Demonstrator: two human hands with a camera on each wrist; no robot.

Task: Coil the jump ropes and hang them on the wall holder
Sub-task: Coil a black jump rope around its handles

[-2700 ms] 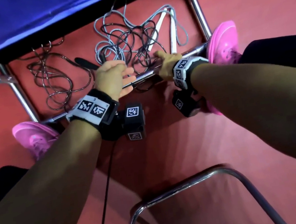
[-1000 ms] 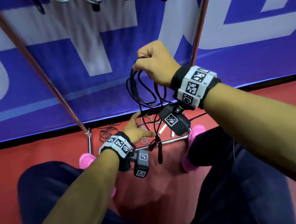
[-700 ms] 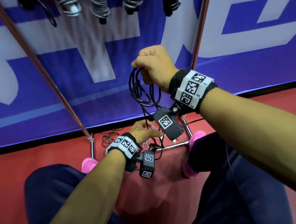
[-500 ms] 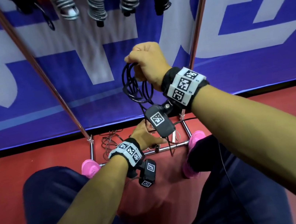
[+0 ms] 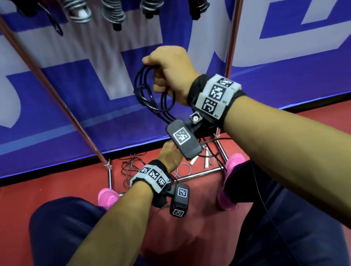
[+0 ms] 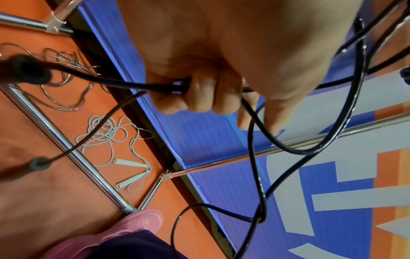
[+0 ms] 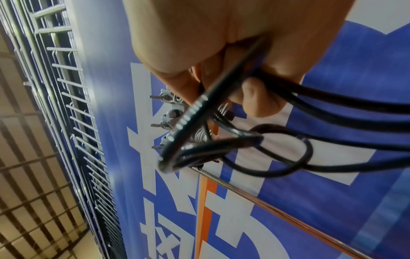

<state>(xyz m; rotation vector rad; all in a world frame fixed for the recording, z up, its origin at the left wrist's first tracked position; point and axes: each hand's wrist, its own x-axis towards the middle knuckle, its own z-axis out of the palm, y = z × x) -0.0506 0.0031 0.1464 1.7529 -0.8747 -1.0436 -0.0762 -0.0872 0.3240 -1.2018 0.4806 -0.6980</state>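
Note:
My right hand (image 5: 168, 72) is raised in front of the blue banner and grips several loops of a black jump rope (image 5: 152, 95); the same loops (image 7: 310, 122) fan out of its fist in the right wrist view. Lower down, my left hand (image 5: 169, 156) holds a strand of that black rope (image 6: 133, 85) in curled fingers (image 6: 199, 94). Both black handles (image 6: 29, 71) dangle at the left of the left wrist view. A grey rope with white handles (image 6: 124, 168) and a thin wire rope (image 6: 64, 84) lie on the red floor.
Several coiled ropes (image 5: 113, 4) hang from the holder at the top of the banner. A chrome rack frame (image 5: 199, 174) with slanted uprights (image 5: 46, 79) stands around the floor ropes. My pink shoes (image 5: 232, 165) sit at its base corners.
I have stood up from the floor with the black rope. My right hand has lifted the loops to banner height, and my left hand stays low on the trailing strand.

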